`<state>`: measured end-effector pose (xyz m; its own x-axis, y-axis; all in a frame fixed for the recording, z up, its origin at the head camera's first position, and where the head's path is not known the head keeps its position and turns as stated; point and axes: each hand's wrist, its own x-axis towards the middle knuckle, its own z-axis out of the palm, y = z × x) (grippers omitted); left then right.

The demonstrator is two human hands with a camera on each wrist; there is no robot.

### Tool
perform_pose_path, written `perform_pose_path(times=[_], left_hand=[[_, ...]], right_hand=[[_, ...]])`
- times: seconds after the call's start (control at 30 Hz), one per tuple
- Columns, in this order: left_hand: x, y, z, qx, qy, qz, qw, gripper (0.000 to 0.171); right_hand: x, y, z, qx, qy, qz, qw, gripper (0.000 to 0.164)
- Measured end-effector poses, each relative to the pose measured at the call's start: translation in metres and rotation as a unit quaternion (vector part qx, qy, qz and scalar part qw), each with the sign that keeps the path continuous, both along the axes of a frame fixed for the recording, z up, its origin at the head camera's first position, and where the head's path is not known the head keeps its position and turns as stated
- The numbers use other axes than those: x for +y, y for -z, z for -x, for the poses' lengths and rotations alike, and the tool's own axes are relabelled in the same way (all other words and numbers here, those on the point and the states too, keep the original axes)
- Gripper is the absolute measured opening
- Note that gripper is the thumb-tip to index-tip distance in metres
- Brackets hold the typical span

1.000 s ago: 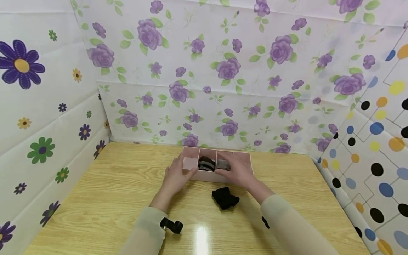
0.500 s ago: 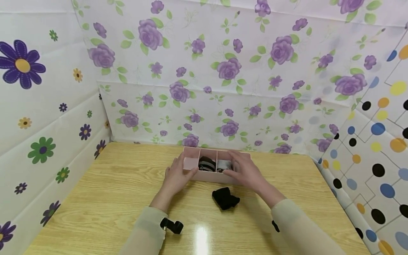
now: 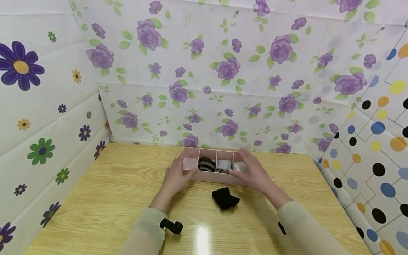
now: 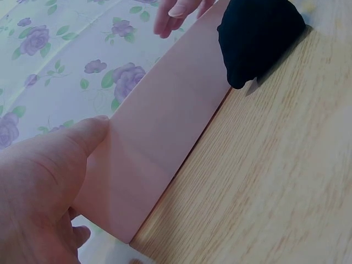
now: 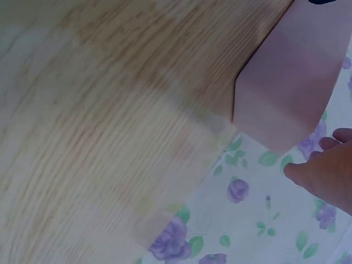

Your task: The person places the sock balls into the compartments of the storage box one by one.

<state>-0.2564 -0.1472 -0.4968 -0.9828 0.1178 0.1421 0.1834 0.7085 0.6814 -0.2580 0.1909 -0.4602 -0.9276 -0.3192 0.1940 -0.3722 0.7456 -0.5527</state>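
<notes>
A pink divider box (image 3: 210,176) with several compartments stands at the back of the table. My left hand (image 3: 177,176) grips its left end, thumb (image 4: 91,135) on the front wall and fingers round the side. One middle compartment holds a dark rolled sock (image 3: 207,164) with grey stripes. Beside it sits a folded grey sock (image 3: 224,165). My right hand (image 3: 255,173) is spread over the box's right end, holding nothing; in the right wrist view its fingers show just off the box corner. A black folded sock (image 3: 225,198) lies on the table in front of the box.
The wooden table (image 3: 127,198) reaches back to a hanging sheet with purple roses (image 3: 227,69). Patterned sheets also hang at the left (image 3: 41,150) and right (image 3: 377,170). A small black device (image 3: 172,226) is strapped at the left wrist.
My right hand has moved right, off the grey sock, which now shows in its compartment, to the box's right end. The left hand and black sock have stayed put.
</notes>
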Motion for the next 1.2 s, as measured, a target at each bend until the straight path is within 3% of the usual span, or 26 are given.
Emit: perform_pose_path(times=[0.3, 0.67, 1.2], left_hand=[[0.0, 0.002, 0.0, 0.001, -0.001, -0.002, 1.0, 0.102], [0.0, 0.001, 0.0, 0.002, 0.0, -0.002, 1.0, 0.102], [-0.001, -0.001, 0.001, 0.001, 0.006, -0.002, 1.0, 0.102]], right_hand=[[0.014, 0.01, 0.005, -0.02, 0.0, 0.001, 1.0, 0.114], [0.026, 0.021, 0.011, -0.057, -0.016, 0.028, 0.998, 0.114], [0.026, 0.024, 0.01, -0.101, -0.01, 0.053, 0.993, 0.118]])
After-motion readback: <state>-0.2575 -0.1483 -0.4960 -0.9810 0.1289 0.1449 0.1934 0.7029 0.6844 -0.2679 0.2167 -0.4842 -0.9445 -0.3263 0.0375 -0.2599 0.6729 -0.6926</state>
